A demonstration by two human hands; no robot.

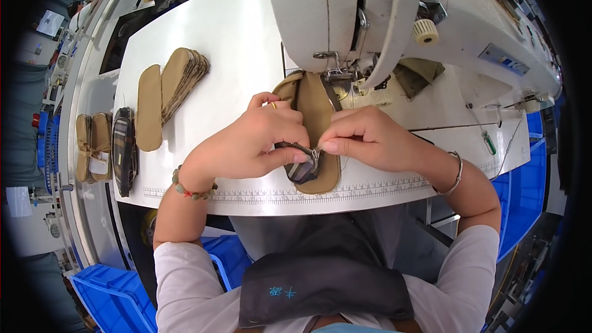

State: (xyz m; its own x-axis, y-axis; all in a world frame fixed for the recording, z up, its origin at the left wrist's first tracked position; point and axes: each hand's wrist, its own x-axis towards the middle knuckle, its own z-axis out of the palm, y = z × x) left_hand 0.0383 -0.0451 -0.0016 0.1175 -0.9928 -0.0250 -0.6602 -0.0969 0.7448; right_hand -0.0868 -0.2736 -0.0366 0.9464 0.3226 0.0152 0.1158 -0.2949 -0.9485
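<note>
My left hand point(265, 139) grips a small striped zippered fabric piece point(298, 171) with thumb and fingers, near the front of the white sewing table point(228, 86). My right hand point(364, 139) pinches at the piece's metal zipper end, right beside my left thumb. Under both hands lies a long tan fabric piece point(320, 186), its back end reaching to the presser foot point(339, 76) of the white sewing machine point(320, 12). What exactly sits between my right fingertips is too small to make out clearly.
Stacked tan oval pieces point(149, 108), tied bundles point(84, 148) and a dark striped piece point(125, 157) lie left. An olive scrap point(416, 77) and green-handled tool point(489, 142) lie right. A printed ruler edges the table; blue bins point(108, 290) stand below and at right point(518, 203).
</note>
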